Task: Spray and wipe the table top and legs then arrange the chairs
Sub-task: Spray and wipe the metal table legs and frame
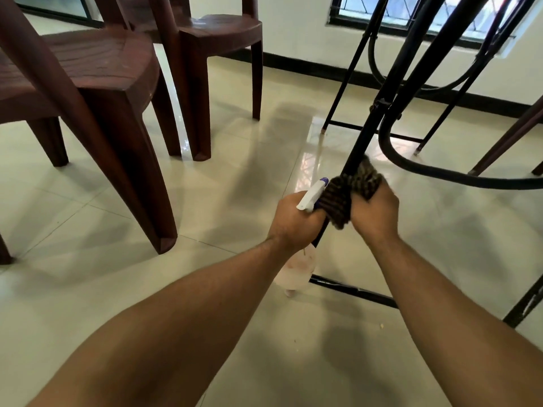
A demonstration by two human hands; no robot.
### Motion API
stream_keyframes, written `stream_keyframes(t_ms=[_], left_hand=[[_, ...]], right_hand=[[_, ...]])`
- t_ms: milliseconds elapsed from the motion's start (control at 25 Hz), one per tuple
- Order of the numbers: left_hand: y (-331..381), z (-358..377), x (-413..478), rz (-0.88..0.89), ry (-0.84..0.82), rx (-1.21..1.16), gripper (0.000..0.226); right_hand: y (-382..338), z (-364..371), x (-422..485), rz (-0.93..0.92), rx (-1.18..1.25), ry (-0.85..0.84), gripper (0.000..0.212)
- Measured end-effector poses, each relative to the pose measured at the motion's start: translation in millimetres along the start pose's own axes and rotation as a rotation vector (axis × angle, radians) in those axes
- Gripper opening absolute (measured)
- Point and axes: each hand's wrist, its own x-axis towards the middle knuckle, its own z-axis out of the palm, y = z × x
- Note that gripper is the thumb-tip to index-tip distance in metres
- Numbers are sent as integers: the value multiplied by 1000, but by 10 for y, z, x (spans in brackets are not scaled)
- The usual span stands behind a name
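Note:
A black metal table leg [374,118] slants down through the middle of the view to the floor bar [352,290]. My right hand [374,212] grips a dark striped cloth [352,189] that is wrapped around this leg low down. Just to its left, my left hand [293,221] holds a clear spray bottle [296,270] by its neck, its white and blue trigger head [313,193] touching the cloth. The bottle's body hangs below my fist. The table top is out of view above.
Two dark brown plastic chairs, a near one [97,83] and a far one [217,33], stand on the glossy tiled floor at the left. More black table legs and curved braces [411,160] fill the upper right. Another chair's leg [505,142] shows at the right edge. A window is behind.

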Motion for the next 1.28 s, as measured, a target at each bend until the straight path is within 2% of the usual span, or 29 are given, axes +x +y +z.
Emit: stream_keyframes(t_ms=[120, 240, 320, 440, 480, 560, 640, 680, 760, 880, 960, 1040, 1200, 1280], left_hand=[[-277, 76, -106, -90, -4, 16, 7], [-492, 88, -317, -142, -44, 65, 10], [-647, 93, -519, -174, -53, 111, 13], [-783, 191, -812, -265, -65, 98, 11], [-815, 217, -882, -294, -46, 84, 12], [-901, 256, -963, -323, 0, 63, 12], [-1009, 279, -1006, -334, 13, 64, 7], [-1064, 291, -1033, -334, 3, 75, 6], [-1133, 301, -1057, -303, -30, 148, 8], [-1221, 234, -1085, -271, -32, 235, 8], [-1196, 212, -1107, -297, -29, 261, 7], [-1169, 234, -1109, -316, -60, 295, 12], [-1201, 356, -1137, -276, -204, 463, 20], [-1244, 393, -1150, -286, -190, 468, 18]], right_hand=[[12, 28, 62, -90, 232, 32, 34], [186, 113, -56, -246, 97, -47, 57], [184, 87, -56, -191, 145, -85, 53], [231, -80, -49, 66, 370, -152, 36], [325, -119, -94, 196, 499, -153, 41], [717, -152, -409, 613, 767, -213, 60], [1127, -128, -1009, 1058, 763, -355, 62], [1265, -102, -1317, 1205, 714, -399, 55], [1442, 67, -1714, 1360, 725, -425, 37], [1580, 519, -1577, 1312, 878, -281, 30], [1556, 787, -1377, 1265, 1082, -220, 24], [1623, 892, -1327, 1213, 1178, -236, 24], [2118, 642, -1081, 1135, 1216, -186, 41], [2303, 592, -1004, 1165, 1231, -273, 36]])
